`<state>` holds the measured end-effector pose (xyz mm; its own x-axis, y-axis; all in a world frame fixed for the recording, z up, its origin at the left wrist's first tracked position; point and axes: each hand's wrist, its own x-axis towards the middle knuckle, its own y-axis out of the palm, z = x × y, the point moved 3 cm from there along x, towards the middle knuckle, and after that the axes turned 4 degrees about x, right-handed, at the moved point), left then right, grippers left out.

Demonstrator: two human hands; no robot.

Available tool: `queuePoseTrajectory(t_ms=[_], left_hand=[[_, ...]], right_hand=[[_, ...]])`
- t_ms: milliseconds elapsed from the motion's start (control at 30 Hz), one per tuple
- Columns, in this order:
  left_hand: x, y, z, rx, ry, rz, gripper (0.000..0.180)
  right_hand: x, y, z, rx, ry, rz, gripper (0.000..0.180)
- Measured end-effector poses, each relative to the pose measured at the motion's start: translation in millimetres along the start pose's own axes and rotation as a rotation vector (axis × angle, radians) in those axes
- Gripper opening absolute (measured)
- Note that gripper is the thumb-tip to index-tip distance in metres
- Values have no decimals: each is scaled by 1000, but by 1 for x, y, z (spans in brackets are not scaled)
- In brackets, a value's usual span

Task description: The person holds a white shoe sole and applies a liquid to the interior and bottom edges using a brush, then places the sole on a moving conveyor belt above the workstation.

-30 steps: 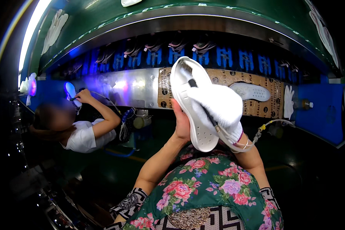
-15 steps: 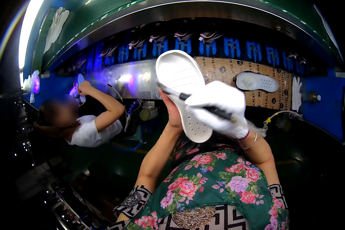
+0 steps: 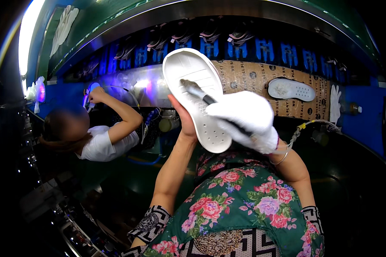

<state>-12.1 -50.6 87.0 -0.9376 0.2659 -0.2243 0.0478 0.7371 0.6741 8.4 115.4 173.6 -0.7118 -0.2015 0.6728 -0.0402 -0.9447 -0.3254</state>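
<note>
Bare left hand (image 3: 185, 119) grips a white sole (image 3: 186, 66) with its thumb along the nine o'clock edge, the other fingers hidden underneath; the gloved right hand (image 3: 246, 122) pinches a brush (image 3: 196, 90) by its dark handle. That sole is held up in front of the surface (image 3: 158, 93), its broad end pointing to eleven o'clock and its holed end to five. Half a second ago the brush tip lay at the rim by the left thumb; now it sits well inside the broad hollow, on or just above the ribbed face, and the sole has shifted toward ten o'clock in view. A pale tube (image 3: 297, 132) trails from the right wrist toward three o'clock. On the surface, brown printed cardboard (image 3: 244, 85) covers the part to the right, where a second sole (image 3: 303, 92) lies at three o'clock from the held one; past it, toward four, rest a white glove (image 3: 335, 106) and, just beyond, a small bottle (image 3: 354, 109). Blue holders (image 3: 265, 50) run in a row behind, several bearing dark shoe uppers (image 3: 240, 35), under a green ledge (image 3: 128, 21) at twelve. At eight o'clock a co-worker (image 3: 102, 143) in white reaches to the surface under violet light, and at ten glows a bright lamp (image 3: 30, 38).
</note>
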Motion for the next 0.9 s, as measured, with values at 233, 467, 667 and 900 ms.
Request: queuePoseTrajectory(t_ms=[233,467,667,900], left_hand=[[2,8,-10,-282,-35,205,119],[8,-3,-14,-281,-154,333,119],[11,3,-25,-343,-135,262,133],[18,-17,-29,-444,-122,288,118]], right_hand=[[-2,5,1,291,145,46,26],[-16,22,6,135,-29,53,31],[-6,19,7,199,149,63,27],[-2,25,11,468,83,54,30]])
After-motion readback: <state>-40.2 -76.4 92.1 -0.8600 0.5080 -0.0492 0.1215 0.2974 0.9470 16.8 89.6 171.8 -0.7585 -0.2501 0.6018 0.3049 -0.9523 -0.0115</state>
